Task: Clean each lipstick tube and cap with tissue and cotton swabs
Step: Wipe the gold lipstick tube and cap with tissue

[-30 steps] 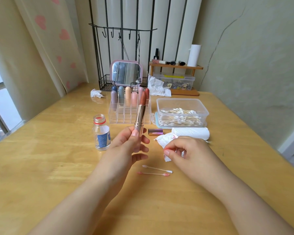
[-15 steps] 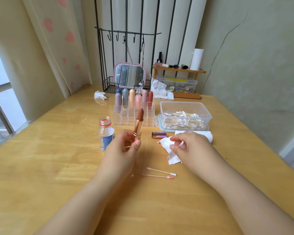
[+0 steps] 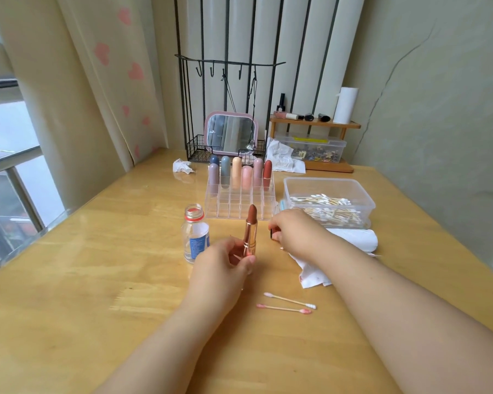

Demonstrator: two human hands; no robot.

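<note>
Head view, lipstick tube: upright in our left hand, pinched at the gold base over the counter.
Handling: we judge it light, rigid, slick — exposed bullet soft, keep fingers on metal.
Right hand: curled on the dark cap, above the tissue.
Room: open counter nearer us; bottle just left, organizer behind — little clearance.

Standing near the left of a pale wooden table, an open clear glass bottle with a blue label. Leaning at the back, a pink-framed mirror inside a black wire rack. Sitting right of it, a small wooden shelf bearing a white roll.
</note>
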